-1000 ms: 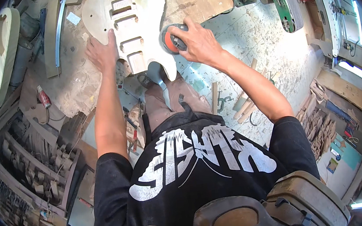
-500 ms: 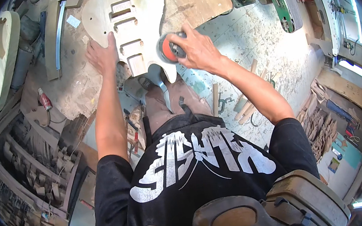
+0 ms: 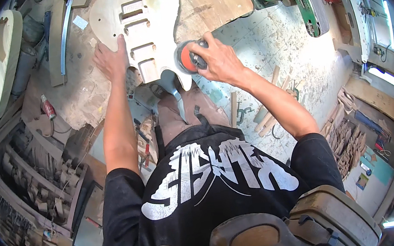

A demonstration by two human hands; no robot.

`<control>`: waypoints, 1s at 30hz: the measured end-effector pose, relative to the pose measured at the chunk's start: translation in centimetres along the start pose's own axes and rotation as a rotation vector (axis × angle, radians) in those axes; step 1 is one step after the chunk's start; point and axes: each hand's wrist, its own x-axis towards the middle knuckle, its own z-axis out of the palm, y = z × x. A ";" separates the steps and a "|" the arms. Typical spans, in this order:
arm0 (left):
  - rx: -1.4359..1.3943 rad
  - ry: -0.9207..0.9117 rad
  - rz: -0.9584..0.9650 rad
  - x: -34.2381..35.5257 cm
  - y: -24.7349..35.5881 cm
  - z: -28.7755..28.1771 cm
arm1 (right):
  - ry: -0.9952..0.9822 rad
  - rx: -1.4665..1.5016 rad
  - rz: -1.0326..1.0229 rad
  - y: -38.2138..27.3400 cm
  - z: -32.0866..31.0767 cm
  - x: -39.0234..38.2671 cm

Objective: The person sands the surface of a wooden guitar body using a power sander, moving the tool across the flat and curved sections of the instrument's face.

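The left hand (image 3: 111, 61), loosely spread, touches a pale wooden guitar body (image 3: 159, 27) at its left edge. The right hand (image 3: 221, 59) grips a round orange-black sander (image 3: 187, 58). The black shirt (image 3: 226, 208) bears white lettering (image 3: 246, 160).

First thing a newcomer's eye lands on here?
Probably the pale guitar body at upper centre, with its cut-out cavities and the left hand at its left edge. Next, the orange-and-black round tool gripped in the right hand at the body's lower right edge. Then the bold white print on the black shirt, lower centre.
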 end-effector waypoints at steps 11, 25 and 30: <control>0.010 -0.020 0.002 0.3 -0.1 0.1 | 0.064 0.003 0.023 0.8 0.3 -0.5; -0.006 -0.013 -0.022 0.2 0.3 -0.2 | 0.187 -0.078 0.134 3.3 -1.9 -0.9; -0.009 -0.001 -0.008 0.2 0.1 -0.4 | 0.081 -0.023 0.079 1.5 -1.8 -1.7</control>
